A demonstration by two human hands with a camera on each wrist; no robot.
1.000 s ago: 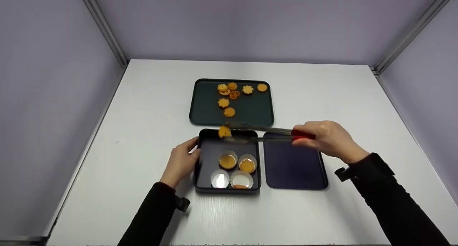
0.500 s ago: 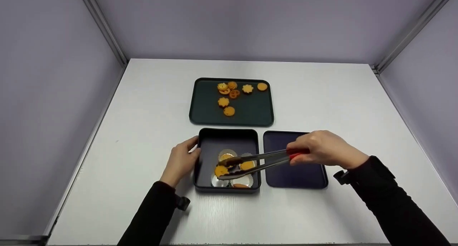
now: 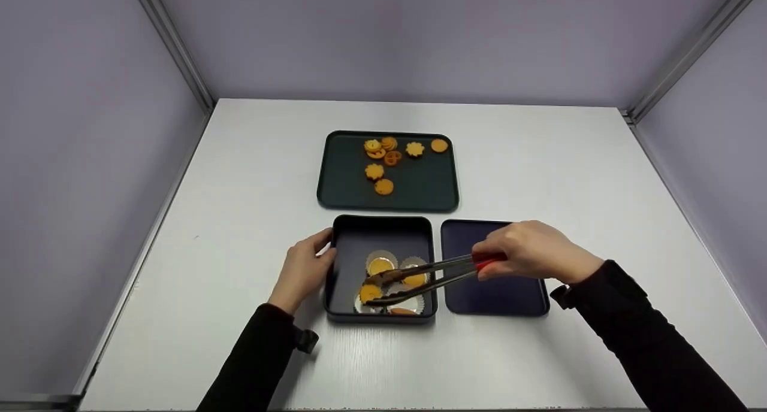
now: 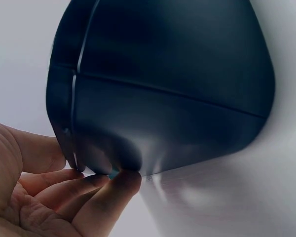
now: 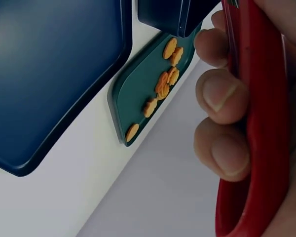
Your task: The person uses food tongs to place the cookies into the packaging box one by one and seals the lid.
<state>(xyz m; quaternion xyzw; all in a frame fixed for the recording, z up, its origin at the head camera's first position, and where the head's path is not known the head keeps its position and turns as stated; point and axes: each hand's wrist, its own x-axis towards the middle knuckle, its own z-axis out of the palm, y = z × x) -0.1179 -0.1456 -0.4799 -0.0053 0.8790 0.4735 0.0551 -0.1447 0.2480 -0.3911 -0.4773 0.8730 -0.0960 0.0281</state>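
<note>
My right hand (image 3: pixel 533 250) grips red-handled tongs (image 3: pixel 443 268), its fingers wrapped round the red handle (image 5: pixel 264 98) in the right wrist view. The tongs' tips reach low into a dark square box (image 3: pixel 344 280), where a yellow cookie (image 3: pixel 370 293) lies at them, over the front-left paper baking cup (image 3: pixel 362 308). Behind it a cup holds a round cookie (image 3: pixel 380 267); another cookie (image 3: pixel 414 279) sits in the cup to the right, partly hidden by the tongs. My left hand (image 3: pixel 304 271) holds the box's left wall, thumb (image 4: pixel 42 153) at the rim and fingertips against the outside.
Behind the box lies a dark green tray (image 3: pixel 341 184) with several cookies and a pretzel-shaped piece (image 3: pixel 392 158). A flat dark blue lid or tray (image 3: pixel 491 292) lies right of the box, under the right hand. Pale walls border the white table (image 3: pixel 239 160).
The tongs have come down from the box's back edge to the front-left cup with the cookie, then shifted slightly lower and left. The left hand has stayed at the box.
</note>
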